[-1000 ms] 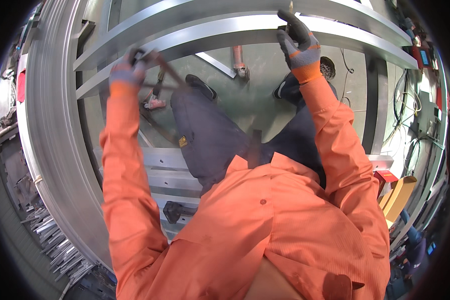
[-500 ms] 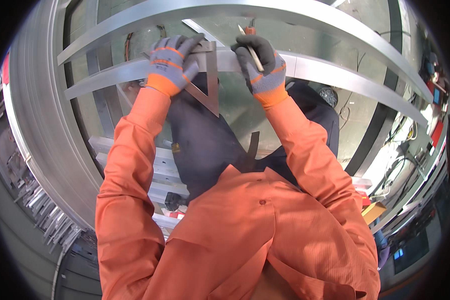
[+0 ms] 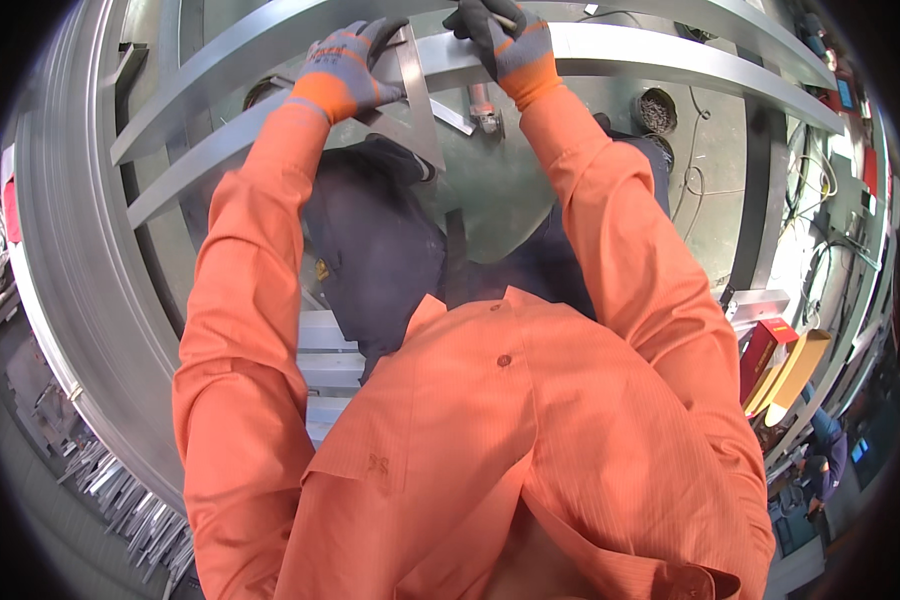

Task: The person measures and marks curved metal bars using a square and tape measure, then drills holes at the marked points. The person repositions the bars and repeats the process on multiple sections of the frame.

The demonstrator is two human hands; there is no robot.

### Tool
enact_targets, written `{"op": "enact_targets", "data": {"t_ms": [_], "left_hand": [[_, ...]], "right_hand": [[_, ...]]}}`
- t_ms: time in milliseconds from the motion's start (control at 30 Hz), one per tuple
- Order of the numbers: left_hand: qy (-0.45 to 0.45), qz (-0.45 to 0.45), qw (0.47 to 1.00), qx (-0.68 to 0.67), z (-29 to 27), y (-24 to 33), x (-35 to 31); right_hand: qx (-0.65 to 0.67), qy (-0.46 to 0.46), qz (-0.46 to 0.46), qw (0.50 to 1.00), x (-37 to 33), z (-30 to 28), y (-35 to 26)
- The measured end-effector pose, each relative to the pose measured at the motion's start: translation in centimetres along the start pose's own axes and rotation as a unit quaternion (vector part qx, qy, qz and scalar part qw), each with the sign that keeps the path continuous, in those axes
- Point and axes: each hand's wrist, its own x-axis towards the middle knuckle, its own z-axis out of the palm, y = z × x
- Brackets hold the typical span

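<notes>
A long metal frame (image 3: 650, 55) of pale grey bars runs across the top of the view, and everything else is placed from it. Its upper bar curves from upper left to upper right; a second bar (image 3: 200, 165) slants below it on the left, and a dark upright (image 3: 760, 190) drops from it on the right. Under the frame lies a grey-green floor (image 3: 700, 170) with loose cables and a round drain-like disc (image 3: 658, 108).

The person's orange sleeves rise from the lower edge to the frame, with dark trousers between them below the bars.

A flat metal square (image 3: 422, 100) lies against the frame's upper bar, its blade hanging down below the bar. The left hand (image 3: 345, 70), in a grey and orange glove, is pressed on the square where it meets the bar, fingers spread and flat over it. The right hand (image 3: 500, 40), gloved alike, is closed around a thin pencil-like marker (image 3: 507, 18) on top of the bar, just right of the square. The two hands are near each other but apart.

Right of the frame, low down, stand a red box (image 3: 760, 355) and a yellow one (image 3: 800, 365)
</notes>
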Motion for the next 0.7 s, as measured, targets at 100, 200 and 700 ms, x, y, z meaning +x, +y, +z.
{"op": "enact_targets", "data": {"t_ms": [100,200,700], "left_hand": [[-0.02,-0.034,0.999,0.028,-0.5,2.0,0.3],[-0.021,-0.035,0.999,0.011,0.5,1.0,1.3],[-0.079,-0.086,0.992,0.039,-0.4,1.3,1.2]], "right_hand": [[0.004,-0.001,0.024,1.0,0.1,-0.9,0.6],[0.056,-0.027,0.051,0.997,0.0,-1.6,2.5],[-0.039,-0.026,0.03,0.998,0.2,-0.1,0.9]]}}
